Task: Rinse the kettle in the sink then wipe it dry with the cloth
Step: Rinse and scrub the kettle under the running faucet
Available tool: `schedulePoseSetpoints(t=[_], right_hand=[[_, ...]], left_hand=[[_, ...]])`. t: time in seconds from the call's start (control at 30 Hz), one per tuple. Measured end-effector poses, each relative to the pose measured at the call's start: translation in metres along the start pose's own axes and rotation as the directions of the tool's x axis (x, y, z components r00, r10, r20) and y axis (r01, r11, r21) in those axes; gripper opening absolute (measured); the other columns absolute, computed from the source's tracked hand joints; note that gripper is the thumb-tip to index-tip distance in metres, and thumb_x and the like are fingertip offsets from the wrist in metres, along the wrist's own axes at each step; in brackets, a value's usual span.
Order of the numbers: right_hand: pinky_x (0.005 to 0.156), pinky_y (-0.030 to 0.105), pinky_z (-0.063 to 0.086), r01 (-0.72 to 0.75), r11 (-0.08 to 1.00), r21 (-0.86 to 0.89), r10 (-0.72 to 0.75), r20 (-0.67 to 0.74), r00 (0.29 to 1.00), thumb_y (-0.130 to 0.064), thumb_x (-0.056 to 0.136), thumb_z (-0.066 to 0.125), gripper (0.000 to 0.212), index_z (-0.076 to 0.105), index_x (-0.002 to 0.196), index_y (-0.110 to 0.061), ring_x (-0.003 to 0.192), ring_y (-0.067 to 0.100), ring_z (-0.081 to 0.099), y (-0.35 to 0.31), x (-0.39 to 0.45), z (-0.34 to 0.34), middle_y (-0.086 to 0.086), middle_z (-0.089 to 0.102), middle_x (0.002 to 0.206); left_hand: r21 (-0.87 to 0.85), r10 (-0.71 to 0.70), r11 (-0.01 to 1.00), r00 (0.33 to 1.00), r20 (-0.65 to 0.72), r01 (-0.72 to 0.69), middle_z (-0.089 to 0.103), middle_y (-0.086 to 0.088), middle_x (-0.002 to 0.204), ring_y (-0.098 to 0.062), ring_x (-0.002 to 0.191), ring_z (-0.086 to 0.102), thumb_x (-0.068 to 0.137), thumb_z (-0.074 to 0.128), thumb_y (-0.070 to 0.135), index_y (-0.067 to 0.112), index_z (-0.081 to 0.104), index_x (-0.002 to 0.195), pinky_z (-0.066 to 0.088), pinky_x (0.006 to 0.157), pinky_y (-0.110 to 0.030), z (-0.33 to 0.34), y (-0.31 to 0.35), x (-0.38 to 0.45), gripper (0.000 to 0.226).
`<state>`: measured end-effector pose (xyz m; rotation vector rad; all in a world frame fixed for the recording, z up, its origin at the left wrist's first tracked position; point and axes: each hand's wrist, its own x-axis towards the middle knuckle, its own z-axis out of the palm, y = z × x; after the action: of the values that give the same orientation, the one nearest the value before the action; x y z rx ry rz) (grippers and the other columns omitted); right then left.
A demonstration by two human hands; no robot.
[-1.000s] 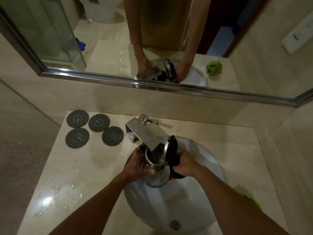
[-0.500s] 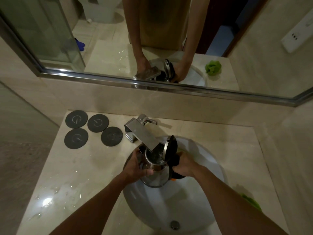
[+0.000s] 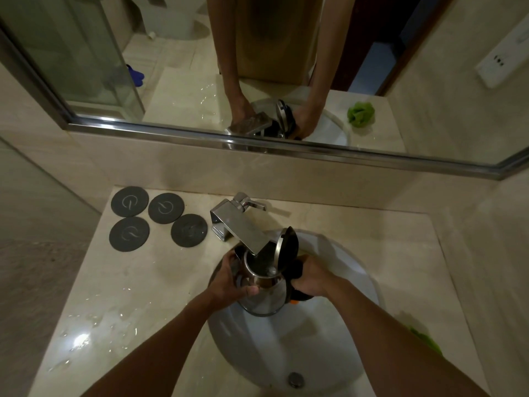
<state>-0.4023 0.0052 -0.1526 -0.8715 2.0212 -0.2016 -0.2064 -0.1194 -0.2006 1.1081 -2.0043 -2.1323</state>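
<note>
My left hand (image 3: 229, 282) has its fingers (image 3: 248, 290) wrapped round the steel body of the kettle (image 3: 263, 293). Right hand (image 3: 310, 277) is closed on the black handle. Kettle sits over the sink (image 3: 352, 325), lid (image 3: 287, 247) flipped up, mouth under the tap (image 3: 243, 227). Flow not discernible. Keep mouth centred under spout, tilt slightly, swirl, then tip out. Green cloth (image 3: 426, 340) waits at the worktop's (image 3: 128, 296) near right edge.
</note>
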Motion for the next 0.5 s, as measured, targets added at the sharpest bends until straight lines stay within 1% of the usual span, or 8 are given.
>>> schedulePoseSetpoints(t=[0.07, 0.13, 0.17, 0.23, 0.33, 0.4, 0.43, 0.5], right_hand=[[0.067, 0.023, 0.043, -0.003, 1.000, 0.004, 0.003, 0.008, 1.000, -0.004, 0.086, 0.059, 0.026, 0.054, 0.071, -0.026, 0.074, 0.016, 0.055, -0.0010, -0.0006, -0.0007, -0.002, 0.056, 0.072], [0.063, 0.020, 0.043, -0.007, 1.000, 0.009, 0.007, 0.016, 1.000, -0.002, 0.087, 0.057, 0.030, 0.054, 0.071, -0.027, 0.071, 0.012, 0.054, -0.0010, -0.0008, -0.0004, -0.004, 0.055, 0.071], [0.064, 0.020, 0.043, -0.004, 1.000, 0.009, 0.004, 0.017, 1.000, -0.002, 0.086, 0.058, 0.030, 0.054, 0.071, -0.027, 0.072, 0.012, 0.055, -0.0014, -0.0015, -0.0007, -0.005, 0.056, 0.071], [0.067, 0.025, 0.046, 0.003, 1.000, -0.001, -0.003, 0.013, 1.000, -0.002, 0.085, 0.058, 0.029, 0.055, 0.071, -0.027, 0.077, 0.017, 0.059, -0.0015, -0.0020, -0.0012, -0.003, 0.057, 0.071], [0.071, 0.032, 0.051, 0.001, 1.000, -0.005, -0.001, 0.014, 1.000, -0.002, 0.084, 0.059, 0.029, 0.055, 0.071, -0.027, 0.077, 0.018, 0.059, -0.0008, -0.0013, -0.0015, -0.002, 0.058, 0.072], [0.076, 0.036, 0.053, 0.003, 1.000, -0.004, -0.003, 0.012, 1.000, -0.003, 0.084, 0.060, 0.028, 0.056, 0.073, -0.028, 0.079, 0.019, 0.059, -0.0009, -0.0016, -0.0012, -0.001, 0.060, 0.075], [0.077, 0.036, 0.054, 0.004, 1.000, 0.003, -0.004, 0.012, 1.000, -0.003, 0.084, 0.060, 0.027, 0.057, 0.074, -0.028, 0.080, 0.019, 0.059, 0.0001, -0.0011, -0.0003, -0.001, 0.060, 0.076], [0.069, 0.027, 0.051, 0.014, 1.000, 0.013, -0.014, 0.014, 1.000, -0.002, 0.085, 0.059, 0.020, 0.063, 0.082, -0.021, 0.076, 0.015, 0.057, 0.0007, -0.0017, 0.0007, -0.001, 0.060, 0.077]], left_hand=[[-0.013, 0.000, 1.000, 1.000, 0.027, 0.001, 0.040, 0.021, 0.121, -0.010, 0.123, 0.038, 0.051, 0.088, 0.030, 0.016, 0.013, 0.143, 0.042, 0.090, -0.012, -0.0027, 0.0032, 0.0005, 0.119], [-0.016, -0.009, 1.000, 1.000, 0.027, 0.010, 0.040, 0.023, 0.121, -0.009, 0.123, 0.039, 0.048, 0.087, 0.034, 0.017, 0.013, 0.143, 0.043, 0.089, -0.012, -0.0041, 0.0054, 0.0001, 0.122], [-0.012, -0.007, 1.000, 1.000, 0.025, 0.007, 0.041, 0.023, 0.122, -0.009, 0.123, 0.039, 0.048, 0.088, 0.032, 0.017, 0.014, 0.144, 0.043, 0.090, -0.013, -0.0043, 0.0055, -0.0001, 0.121], [-0.011, 0.004, 1.000, 1.000, 0.025, -0.003, 0.042, 0.022, 0.124, -0.011, 0.125, 0.040, 0.052, 0.089, 0.024, 0.020, 0.017, 0.143, 0.043, 0.093, -0.015, -0.0034, 0.0041, -0.0007, 0.116], [-0.027, 0.007, 1.000, 1.000, 0.011, -0.007, 0.042, 0.022, 0.120, -0.011, 0.123, 0.040, 0.062, 0.085, 0.002, 0.019, 0.021, 0.143, 0.045, 0.085, -0.011, -0.0003, 0.0037, -0.0014, 0.105], [-0.039, -0.003, 0.999, 1.000, 0.007, 0.003, 0.042, 0.022, 0.116, -0.010, 0.121, 0.040, 0.063, 0.082, -0.003, 0.016, 0.020, 0.143, 0.046, 0.081, -0.010, 0.0017, 0.0044, -0.0006, 0.103], [-0.038, -0.004, 0.999, 1.000, 0.004, 0.004, 0.042, 0.022, 0.116, -0.010, 0.120, 0.040, 0.063, 0.082, -0.003, 0.016, 0.020, 0.143, 0.046, 0.080, -0.009, 0.0021, 0.0041, -0.0001, 0.103], [-0.040, 0.010, 0.999, 1.000, -0.006, -0.010, 0.042, 0.022, 0.116, -0.009, 0.119, 0.041, 0.062, 0.083, -0.004, 0.016, 0.020, 0.142, 0.047, 0.078, -0.008, 0.0029, 0.0035, 0.0007, 0.103]])
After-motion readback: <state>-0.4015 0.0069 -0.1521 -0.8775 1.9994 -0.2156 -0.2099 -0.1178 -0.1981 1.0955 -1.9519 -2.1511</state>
